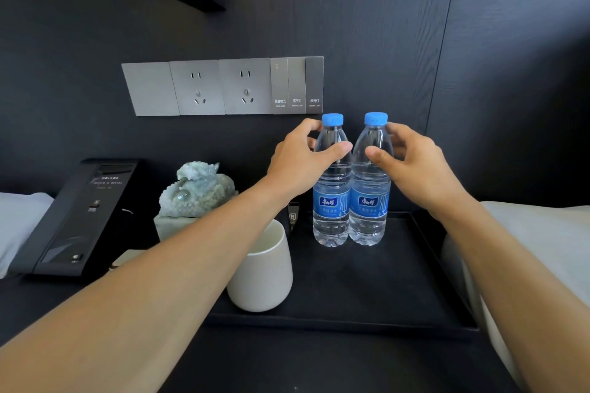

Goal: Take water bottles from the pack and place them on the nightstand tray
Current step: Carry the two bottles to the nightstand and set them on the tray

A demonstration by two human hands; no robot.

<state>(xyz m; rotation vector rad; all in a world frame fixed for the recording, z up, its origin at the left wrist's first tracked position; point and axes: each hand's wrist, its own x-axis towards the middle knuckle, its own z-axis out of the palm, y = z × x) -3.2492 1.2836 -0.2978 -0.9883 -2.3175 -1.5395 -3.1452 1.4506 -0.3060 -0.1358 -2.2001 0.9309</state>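
Note:
Two clear water bottles with blue caps and blue labels stand upright side by side at the back of the black tray. My left hand wraps the shoulder of the left bottle, thumb in front, fingers behind. Around the upper part of the right bottle my right hand holds the same way. Both bottle bases rest on the tray. The pack is out of view.
A white cup stands on the tray's front left, under my left forearm. A pale green carved ornament and a black phone sit to the left. Sockets and switches line the dark wall behind. White bedding lies at the right.

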